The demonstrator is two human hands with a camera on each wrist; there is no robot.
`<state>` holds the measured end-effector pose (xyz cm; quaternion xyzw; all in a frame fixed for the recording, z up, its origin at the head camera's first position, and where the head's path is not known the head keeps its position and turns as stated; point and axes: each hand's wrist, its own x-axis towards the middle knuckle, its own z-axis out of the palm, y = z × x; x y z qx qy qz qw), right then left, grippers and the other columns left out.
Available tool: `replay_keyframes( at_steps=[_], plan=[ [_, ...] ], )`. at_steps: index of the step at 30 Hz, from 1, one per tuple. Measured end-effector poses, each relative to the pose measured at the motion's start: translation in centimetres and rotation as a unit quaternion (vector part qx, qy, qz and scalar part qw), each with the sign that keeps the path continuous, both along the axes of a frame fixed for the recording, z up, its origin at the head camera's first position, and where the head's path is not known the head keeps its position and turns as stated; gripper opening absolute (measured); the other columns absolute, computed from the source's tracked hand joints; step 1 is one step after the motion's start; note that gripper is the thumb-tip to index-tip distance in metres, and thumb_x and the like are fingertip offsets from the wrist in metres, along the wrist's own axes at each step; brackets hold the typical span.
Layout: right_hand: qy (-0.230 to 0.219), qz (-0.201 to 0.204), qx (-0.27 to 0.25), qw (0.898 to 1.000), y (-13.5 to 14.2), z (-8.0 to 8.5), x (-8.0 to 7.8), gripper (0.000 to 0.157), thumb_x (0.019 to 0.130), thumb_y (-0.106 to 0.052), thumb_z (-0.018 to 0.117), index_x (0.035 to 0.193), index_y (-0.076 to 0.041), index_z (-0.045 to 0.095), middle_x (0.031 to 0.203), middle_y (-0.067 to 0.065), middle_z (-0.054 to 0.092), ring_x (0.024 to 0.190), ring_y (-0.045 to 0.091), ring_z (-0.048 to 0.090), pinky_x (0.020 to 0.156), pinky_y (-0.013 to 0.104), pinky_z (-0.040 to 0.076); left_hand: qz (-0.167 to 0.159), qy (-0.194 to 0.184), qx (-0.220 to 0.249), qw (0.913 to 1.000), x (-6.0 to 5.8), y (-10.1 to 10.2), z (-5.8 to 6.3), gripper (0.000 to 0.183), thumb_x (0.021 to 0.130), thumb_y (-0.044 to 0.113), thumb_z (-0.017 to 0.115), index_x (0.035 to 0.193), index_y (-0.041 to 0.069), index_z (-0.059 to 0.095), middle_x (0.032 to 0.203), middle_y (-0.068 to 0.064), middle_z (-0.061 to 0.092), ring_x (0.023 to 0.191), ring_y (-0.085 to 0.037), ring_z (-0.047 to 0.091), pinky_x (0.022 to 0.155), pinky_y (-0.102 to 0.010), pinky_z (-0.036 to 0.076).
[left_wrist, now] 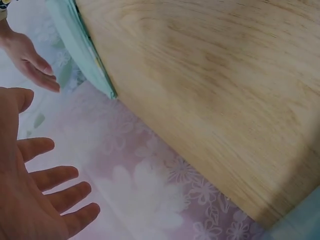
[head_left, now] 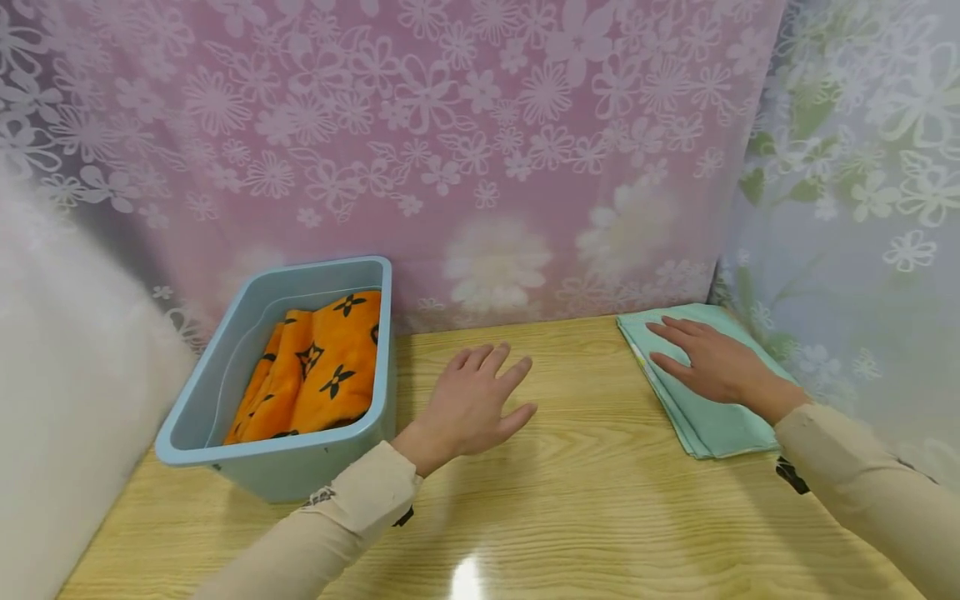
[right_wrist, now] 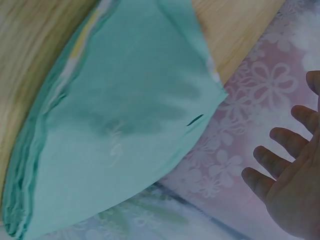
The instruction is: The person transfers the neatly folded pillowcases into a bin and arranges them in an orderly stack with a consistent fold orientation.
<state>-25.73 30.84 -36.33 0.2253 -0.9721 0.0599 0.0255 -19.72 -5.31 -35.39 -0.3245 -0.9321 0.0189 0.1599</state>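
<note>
My left hand [head_left: 472, 404] hovers over the wooden table between the basin and the folded cloth, its fingers spread and nothing in it. Over at the right, my right hand [head_left: 708, 358] is held above a folded mint-green cloth [head_left: 731, 429], fingers extended. In the right wrist view a shadow falls on the cloth [right_wrist: 120, 125], whose stacked layers show along one edge, and the fingers [right_wrist: 272, 162] appear apart from it. An orange cloth [head_left: 337, 358] with black flower shapes lies folded inside a light blue plastic basin [head_left: 273, 454] at the left.
The light wood table [head_left: 570, 500] meets a pink flowered curtain [head_left: 450, 167] along its back edge. A pale flowered curtain [head_left: 877, 250] hangs at the right, close to the green cloth. White fabric [head_left: 67, 375] borders the left side beside the basin.
</note>
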Motion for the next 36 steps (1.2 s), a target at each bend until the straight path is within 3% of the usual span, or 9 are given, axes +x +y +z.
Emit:
replay_keyframes(
  at_steps=[7, 14, 26, 36],
  plan=[
    [-0.014, -0.024, -0.013, 1.0, 2.6, -1.2, 0.0, 0.063, 0.099, -0.049, 0.043, 0.148, -0.01, 0.036, 0.147, 0.026, 0.032, 0.129, 0.05, 0.03, 0.095, 0.065, 0.031, -0.016, -0.022, -0.008, 0.9996, -0.6, 1.1, -1.3, 0.057, 0.097, 0.056, 0.04, 0.144, 0.025, 0.045, 0.144, -0.009, 0.043, 0.131, -0.027, 0.04, 0.106, -0.044, 0.032],
    [-0.032, -0.048, -0.013, 0.998, 5.3, -2.1, 0.1, 0.064, 0.1, -0.047, 0.042, 0.148, -0.005, 0.034, 0.146, 0.03, 0.029, 0.128, 0.053, 0.029, 0.094, 0.067, 0.029, -0.047, -0.019, -0.012, 0.9987, -1.2, 2.7, -2.3, 0.056, 0.097, 0.056, 0.039, 0.145, 0.026, 0.044, 0.144, -0.007, 0.044, 0.131, -0.026, 0.04, 0.106, -0.043, 0.032],
    [-0.07, -0.081, -0.031, 0.994, 9.4, -3.6, 0.2, 0.064, 0.102, -0.043, 0.038, 0.147, 0.002, 0.03, 0.144, 0.035, 0.026, 0.127, 0.057, 0.025, 0.095, 0.069, 0.023, -0.091, -0.004, -0.034, 0.9953, -1.6, 5.9, -3.2, 0.055, 0.097, 0.056, 0.04, 0.144, 0.027, 0.044, 0.143, -0.006, 0.045, 0.13, -0.025, 0.041, 0.106, -0.042, 0.032],
    [-0.102, -0.112, -0.053, 0.987, 11.1, -4.4, 0.6, 0.067, 0.103, -0.045, 0.035, 0.146, 0.005, 0.027, 0.141, 0.042, 0.02, 0.124, 0.061, 0.021, 0.092, 0.071, 0.023, -0.113, -0.019, -0.057, 0.9918, -1.3, 7.9, -4.1, 0.053, 0.097, 0.055, 0.039, 0.144, 0.029, 0.044, 0.142, -0.004, 0.046, 0.13, -0.024, 0.041, 0.106, -0.041, 0.033]
  ],
)
